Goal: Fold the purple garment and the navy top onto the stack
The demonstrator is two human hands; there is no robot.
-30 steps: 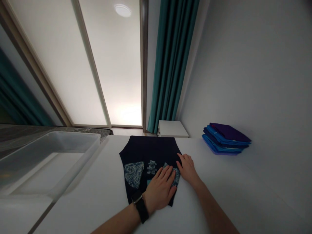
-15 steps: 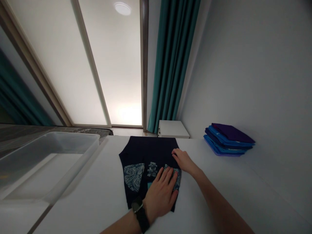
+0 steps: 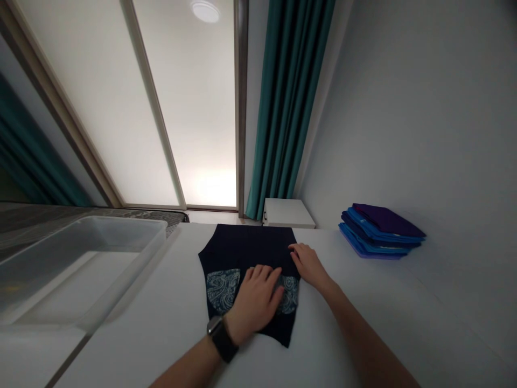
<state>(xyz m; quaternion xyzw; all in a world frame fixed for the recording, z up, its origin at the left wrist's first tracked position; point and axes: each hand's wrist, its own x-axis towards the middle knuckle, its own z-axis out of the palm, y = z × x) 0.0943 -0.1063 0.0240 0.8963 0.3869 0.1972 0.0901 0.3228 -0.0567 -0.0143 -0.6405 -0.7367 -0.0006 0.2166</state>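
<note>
A dark navy garment (image 3: 250,242) lies flat on the white table (image 3: 141,328), with blue paisley patches (image 3: 222,290) on its near half. My left hand (image 3: 254,304), with a black-strapped watch (image 3: 221,338) on the wrist, rests flat on the near middle of the cloth, holding nothing. It covers the area between that patch and a second one (image 3: 290,295). My right hand (image 3: 307,265) touches the garment's right edge with its fingertips, fingers slightly apart and gripping nothing.
A translucent plastic bin (image 3: 81,258) stands to the left of the garment. A stack of folded blue and purple cloth (image 3: 382,231) lies at the right. A low white cabinet (image 3: 288,214) stands beyond the table, near a teal curtain (image 3: 288,108).
My left hand has slid up and to the left over the garment, now covering the small central print. My right hand has shifted slightly along the garment's right edge.
</note>
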